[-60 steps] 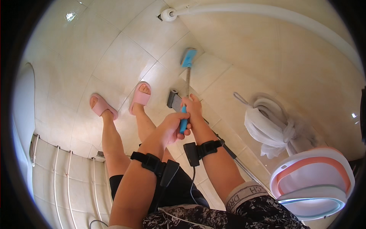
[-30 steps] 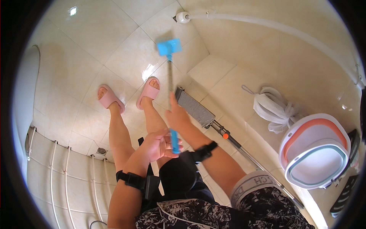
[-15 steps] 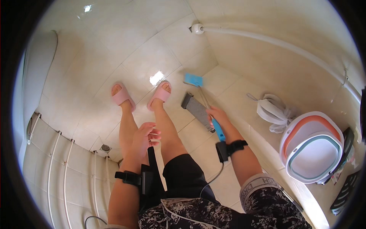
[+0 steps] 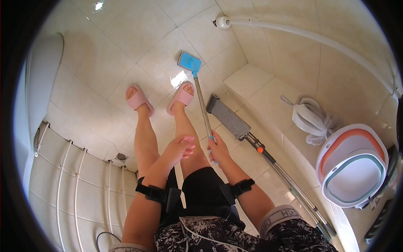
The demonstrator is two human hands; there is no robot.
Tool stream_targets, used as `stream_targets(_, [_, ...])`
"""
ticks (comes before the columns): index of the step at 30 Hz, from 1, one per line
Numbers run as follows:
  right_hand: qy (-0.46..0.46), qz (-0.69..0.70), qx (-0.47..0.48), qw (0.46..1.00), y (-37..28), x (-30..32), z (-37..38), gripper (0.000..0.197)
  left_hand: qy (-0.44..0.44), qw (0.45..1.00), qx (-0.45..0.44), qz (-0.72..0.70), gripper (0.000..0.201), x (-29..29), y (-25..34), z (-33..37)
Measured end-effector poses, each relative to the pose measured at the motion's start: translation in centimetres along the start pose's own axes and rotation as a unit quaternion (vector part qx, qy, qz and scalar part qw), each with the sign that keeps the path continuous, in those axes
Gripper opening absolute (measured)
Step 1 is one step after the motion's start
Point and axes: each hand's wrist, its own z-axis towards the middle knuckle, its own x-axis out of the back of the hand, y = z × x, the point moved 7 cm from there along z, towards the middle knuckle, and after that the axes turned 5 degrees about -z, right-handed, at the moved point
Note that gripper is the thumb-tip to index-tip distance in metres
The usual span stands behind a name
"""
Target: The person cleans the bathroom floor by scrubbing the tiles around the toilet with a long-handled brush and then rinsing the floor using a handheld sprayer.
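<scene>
My right hand (image 4: 219, 148) is closed around the handle of a long-handled scrub brush (image 4: 201, 98). Its grey pole slants away to a blue rectangular head (image 4: 191, 63), over the tiles beyond my right foot. My left hand (image 4: 179, 149) hovers just left of the handle, fingers loosely bent and apart, with nothing in it. To the right of the brush is a flat mop (image 4: 230, 119) with a grey pad and metal pole. Whether the brush head touches the floor I cannot tell.
Pink slippers (image 4: 140, 100) are on my feet on the shiny tiled floor. Collapsible basins (image 4: 352, 180) and a white mesh bag (image 4: 312, 119) sit along the right ledge. A white pipe (image 4: 319, 40) runs along the wall. White rails (image 4: 77, 189) and a floor drain (image 4: 121, 157) are at left.
The brush head has swung left and farther away, and its pole is more upright. My right hand moved left, closer to my left hand, which also shifted right. The view shifted slightly.
</scene>
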Motion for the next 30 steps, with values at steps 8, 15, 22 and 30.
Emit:
stream_targets(8, [0.169,-0.21,0.078,0.96,-3.5,5.9,7.1,0.049,0.062,0.998,-0.03,-0.001,0.028,0.6,2.9,0.9])
stream_targets(15, [0.089,-0.147,-0.003,0.985,0.8,9.9,7.2,0.048,0.108,0.993,-0.048,-0.028,0.029,1.3,3.6,1.0])
stream_targets(22, [0.17,-0.152,0.051,0.972,4.6,14.0,9.8,0.048,0.111,0.992,-0.048,-0.028,0.026,-1.7,3.5,1.9])
stream_targets(30, [0.082,0.026,-0.028,0.996,4.9,11.2,8.5,0.048,0.156,0.985,-0.055,-0.049,0.026,0.1,3.0,1.3])
